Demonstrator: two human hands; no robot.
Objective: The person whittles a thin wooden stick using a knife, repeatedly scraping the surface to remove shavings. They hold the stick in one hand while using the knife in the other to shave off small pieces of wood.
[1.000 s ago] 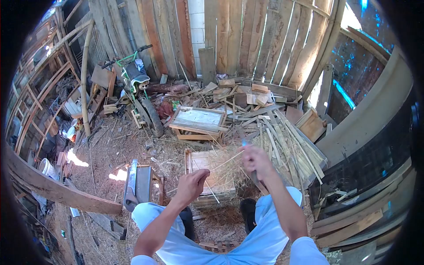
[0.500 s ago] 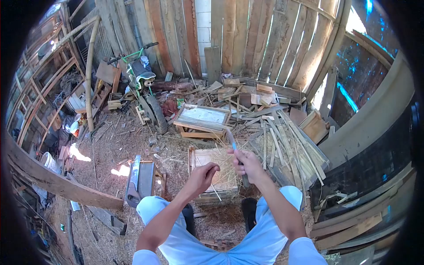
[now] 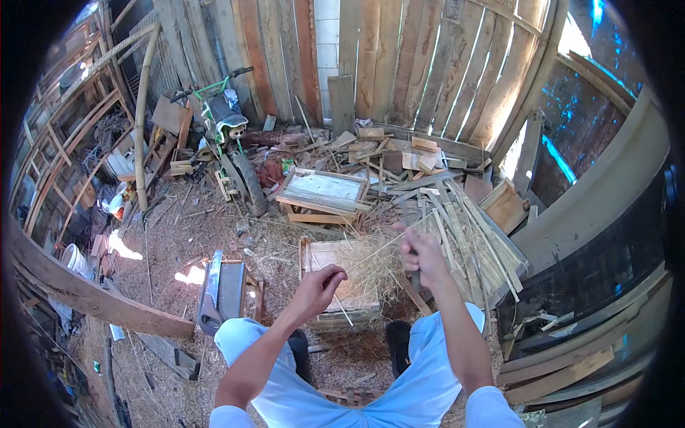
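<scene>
Versus 0.5 s ago, right hand (image 3: 427, 260), fingers wrapped round the knife (image 3: 415, 278), has shifted farther right, blade blurred, while left hand (image 3: 319, 291) stays nearly put, pinching a thin strip (image 3: 344, 312) above the wooden box (image 3: 328, 252).

Pale blue-white sleeves (image 3: 492, 408), plain where they show, end near the elbows, leaving the forearms (image 3: 464, 339) bare. The trousers (image 3: 421, 360) are light blue, paler over the knees, and the shoes (image 3: 399, 346) are dark, nearly black.
</scene>
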